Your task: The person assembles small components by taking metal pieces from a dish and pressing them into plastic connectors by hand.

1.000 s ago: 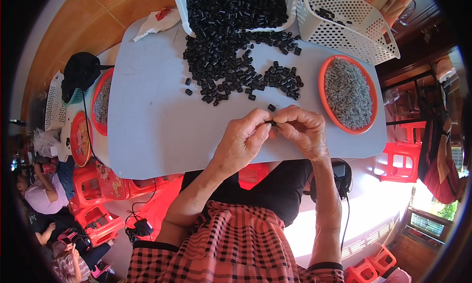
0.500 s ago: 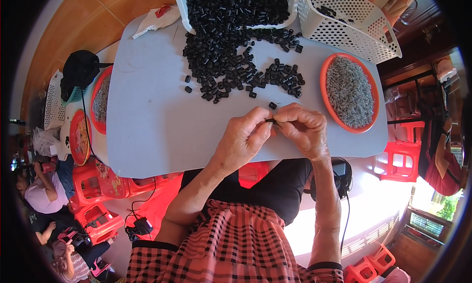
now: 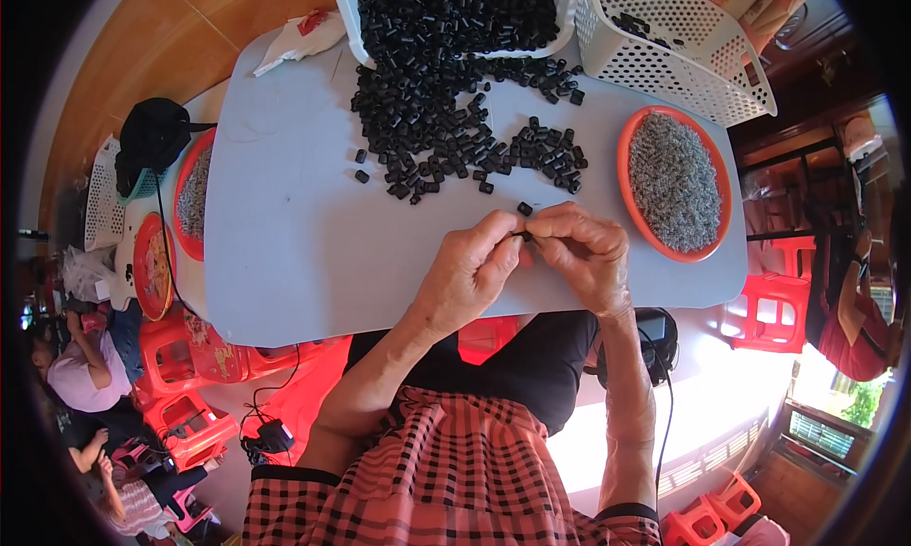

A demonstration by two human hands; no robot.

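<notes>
Close together above the table's front part, my left hand [image 3: 474, 266] and my right hand [image 3: 585, 255] pinch a small black plastic piece [image 3: 523, 235] between their fingertips. Most of that piece is hidden by the fingers. Just beyond it, a single black piece [image 3: 525, 207] lies on the grey table [image 3: 304, 233]. A large spread of similar short black pieces [image 3: 427, 133] covers the far middle of the table. To my right, an orange-red bowl [image 3: 622, 171] is filled with tiny grey metal parts that look like springs [image 3: 676, 185].
A white bin [image 3: 349, 24] full of black pieces stands at the far edge, beside a white perforated basket [image 3: 683, 72]. On the left are a second red bowl [image 3: 183, 233], a black cap [image 3: 157, 143] and red stools [image 3: 190, 432]. Other people [image 3: 90, 375] sit at far left.
Both hands stay together, the fingers shifting only slightly around the small black piece. The view has moved a little. At the lower left, a seated person has changed posture.
</notes>
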